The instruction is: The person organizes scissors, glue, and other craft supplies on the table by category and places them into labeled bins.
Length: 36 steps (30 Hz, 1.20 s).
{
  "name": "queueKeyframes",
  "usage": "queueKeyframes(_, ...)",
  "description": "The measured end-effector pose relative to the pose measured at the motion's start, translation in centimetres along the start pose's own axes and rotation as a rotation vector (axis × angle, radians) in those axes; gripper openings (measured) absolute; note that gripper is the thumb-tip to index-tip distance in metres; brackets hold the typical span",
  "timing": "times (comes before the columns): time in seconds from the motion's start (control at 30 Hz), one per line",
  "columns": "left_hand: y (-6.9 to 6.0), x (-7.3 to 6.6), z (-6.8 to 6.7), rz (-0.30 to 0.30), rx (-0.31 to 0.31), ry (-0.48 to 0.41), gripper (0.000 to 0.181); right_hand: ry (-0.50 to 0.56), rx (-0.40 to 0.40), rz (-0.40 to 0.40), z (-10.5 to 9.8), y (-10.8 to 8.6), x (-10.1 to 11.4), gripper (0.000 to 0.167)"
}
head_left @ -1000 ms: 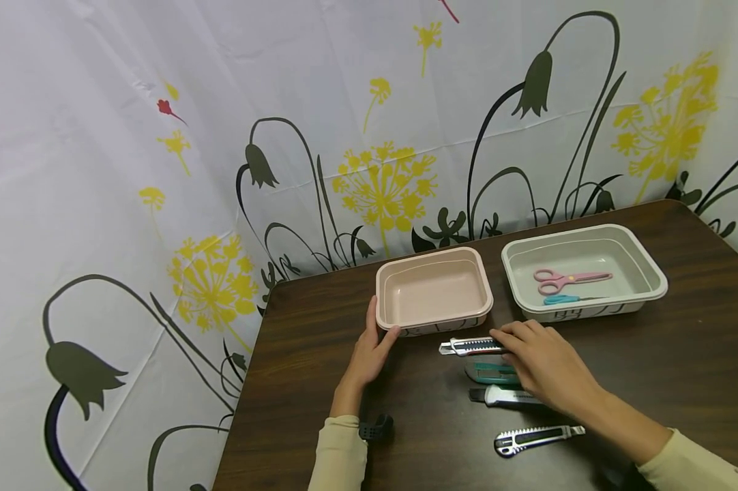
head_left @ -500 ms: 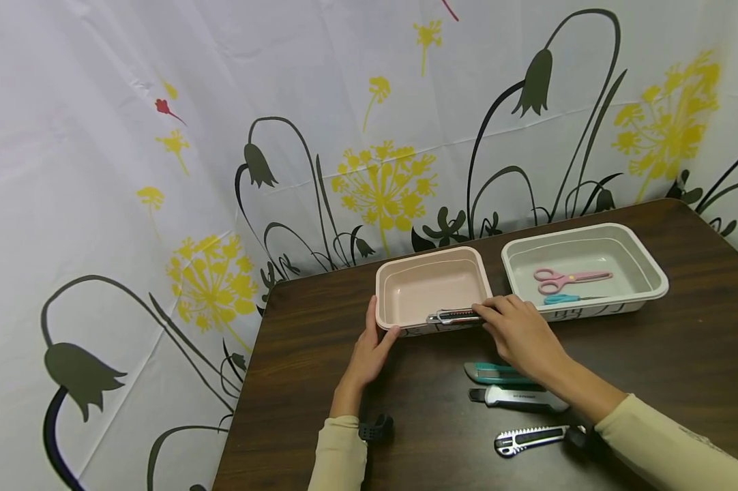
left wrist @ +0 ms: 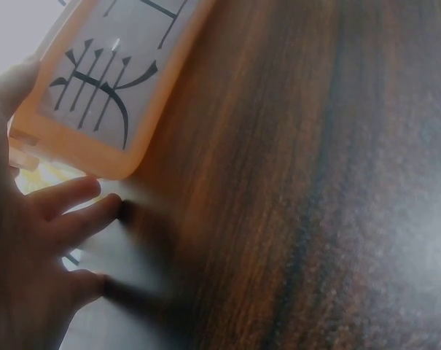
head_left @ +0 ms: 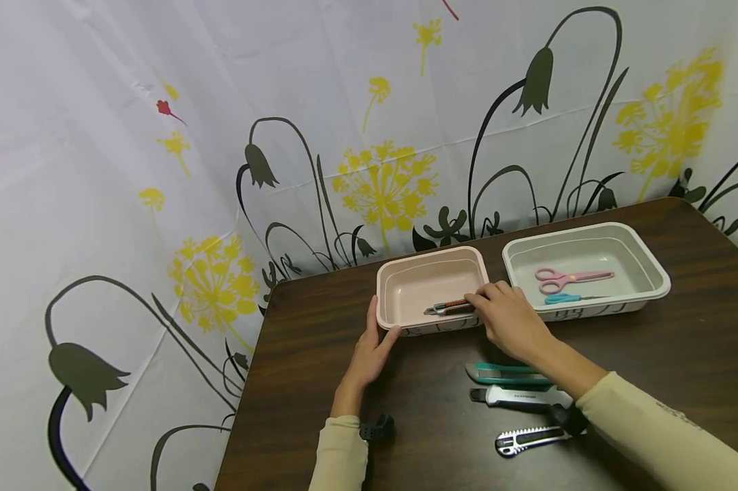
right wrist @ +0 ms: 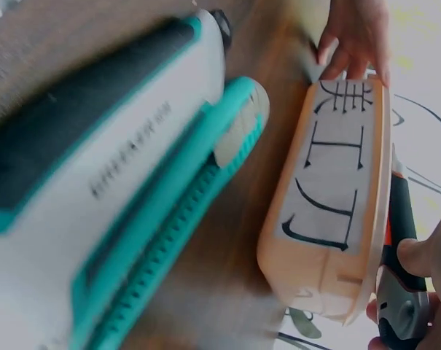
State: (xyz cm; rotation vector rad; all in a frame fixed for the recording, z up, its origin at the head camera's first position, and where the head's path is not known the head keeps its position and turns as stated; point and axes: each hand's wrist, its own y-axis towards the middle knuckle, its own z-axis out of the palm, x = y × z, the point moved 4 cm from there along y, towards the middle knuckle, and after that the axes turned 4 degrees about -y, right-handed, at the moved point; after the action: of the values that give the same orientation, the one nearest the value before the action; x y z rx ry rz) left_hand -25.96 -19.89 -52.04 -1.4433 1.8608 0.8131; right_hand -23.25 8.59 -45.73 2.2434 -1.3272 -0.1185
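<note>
My right hand [head_left: 513,324] pinches a snap-off utility knife [head_left: 449,307] by its rear end. The knife, dark and silver with a red-orange stripe, lies within the opening of the pink plastic bin [head_left: 427,290] near its front wall. Whether it touches the bin's floor, I cannot tell. My left hand [head_left: 367,354] rests at the bin's left front corner, thumb on the front rim and fingers along the side. In the left wrist view those fingers [left wrist: 74,219] are spread and fairly straight. The right wrist view shows lettering on the bin's front label [right wrist: 329,160].
On the table in front lie a green utility knife [head_left: 498,373], a white one [head_left: 519,397] and a silver one [head_left: 525,440], partly covered by my right arm. A pale grey-green bin [head_left: 614,249] holds pink scissors [head_left: 568,278] and a small blue-handled tool [head_left: 562,299].
My right hand has lifted the utility knife off the table and carried it up and left, over the pink bin's front rim and into its opening. The left hand has stayed at the corner.
</note>
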Motion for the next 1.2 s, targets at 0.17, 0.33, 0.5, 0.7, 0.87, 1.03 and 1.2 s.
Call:
queueKeyframes(0.17, 0.1, 0.0, 0.0, -0.008, 0.005, -0.007, 0.080, -0.017, 0.046, -0.043, 0.3, 0.9, -0.1, 0.031)
queueKeyframes(0.33, 0.1, 0.0, 0.0, -0.011, 0.004, -0.005, 0.079, -0.029, 0.100, -0.079, 0.9, 1.6, 0.0, 0.033)
queueKeyframes(0.5, 0.1, 0.0, 0.0, -0.007, 0.003, -0.009, 0.079, -0.009, 0.143, -0.074, 1.3, 2.2, 0.2, 0.033)
queueKeyframes(0.7, 0.1, 0.0, 0.0, 0.008, 0.005, -0.016, 0.080, 0.078, 0.149, -0.059, 1.3, 3.1, 0.2, 0.032)
queueKeyframes(0.87, 0.1, -0.2, 0.0, 0.014, 0.006, -0.021, 0.080, 0.170, 0.121, -0.056, 1.2, 3.5, -0.3, 0.027)
queueKeyframes(1.03, 0.1, -0.1, 0.0, 0.009, 0.006, -0.022, 0.080, 0.289, 0.117, -0.010, 1.1, 4.0, -0.8, 0.020)
queueKeyframes(1.2, 0.2, 0.0, 0.1, 0.004, 0.007, -0.020, 0.081, 0.283, 0.159, -0.043, 1.4, 4.4, -1.1, 0.017)
